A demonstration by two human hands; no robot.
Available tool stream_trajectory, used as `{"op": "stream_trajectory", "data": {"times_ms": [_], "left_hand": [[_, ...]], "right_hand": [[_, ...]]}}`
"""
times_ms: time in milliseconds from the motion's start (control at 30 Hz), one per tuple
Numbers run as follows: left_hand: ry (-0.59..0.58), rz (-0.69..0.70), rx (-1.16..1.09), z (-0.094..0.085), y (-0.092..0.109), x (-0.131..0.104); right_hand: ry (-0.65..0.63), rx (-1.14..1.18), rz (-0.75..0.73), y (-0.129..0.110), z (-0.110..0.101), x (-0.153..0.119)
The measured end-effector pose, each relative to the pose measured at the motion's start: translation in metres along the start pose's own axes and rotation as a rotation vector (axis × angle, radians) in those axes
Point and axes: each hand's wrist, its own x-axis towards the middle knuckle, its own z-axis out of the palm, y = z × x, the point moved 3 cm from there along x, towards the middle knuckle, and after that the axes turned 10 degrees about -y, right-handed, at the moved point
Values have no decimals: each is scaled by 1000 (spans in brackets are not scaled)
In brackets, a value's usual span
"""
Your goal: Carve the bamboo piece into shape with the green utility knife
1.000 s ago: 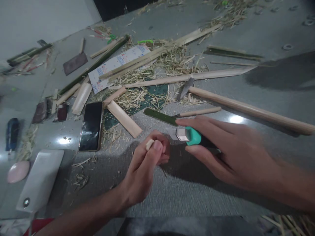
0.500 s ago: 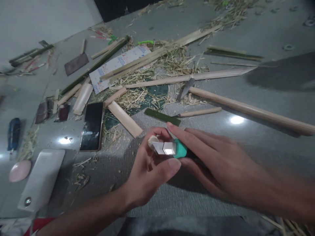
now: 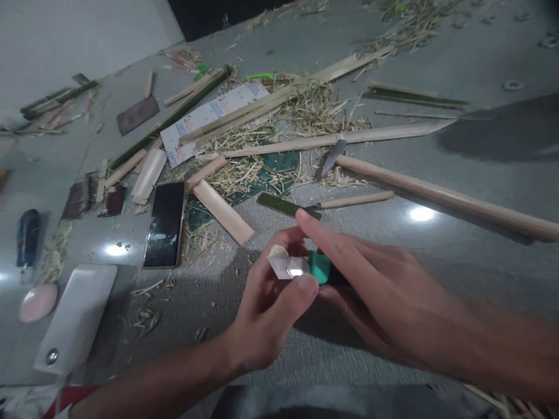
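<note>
My right hand [image 3: 384,279] is closed around a utility knife [image 3: 318,267] with a green front and a dark handle, its index finger stretched along the top. The short, wide blade points left, over a small pale piece [image 3: 278,251], possibly bamboo, in the curled fingers of my left hand [image 3: 266,314]. Most of that piece is hidden behind the blade and fingers. My left thumb presses close to the knife's front end. Just beyond my hands lies a dark green bamboo strip [image 3: 283,205], with a thin wooden-handled tool [image 3: 356,200] beside it.
A hammer [image 3: 437,186] lies to the right. A phone [image 3: 165,224], a pale bamboo slat [image 3: 223,212] and a white power bank-like block [image 3: 78,314] are on the left. Shavings [image 3: 236,174], long strips and a green cutting mat [image 3: 279,169] spread behind my hands.
The blade has shifted slightly left and down, covering more of the pale piece's lower side. My left thumb and the knife front now sit closer together. The things on the table stay put.
</note>
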Motion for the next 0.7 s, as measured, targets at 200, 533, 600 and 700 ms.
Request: {"op": "stream_trajectory", "data": {"times_ms": [200, 533, 600, 700], "left_hand": [[30, 39, -21, 2, -4, -3], [288, -13, 137, 5, -14, -14], [295, -13, 138, 5, -15, -14], [301, -2, 128, 5, -15, -13]], "right_hand": [[26, 10, -17, -1, 2, -1], [42, -44, 19, -5, 3, 0], [52, -49, 16, -5, 3, 0], [50, -45, 15, -5, 4, 0]]}}
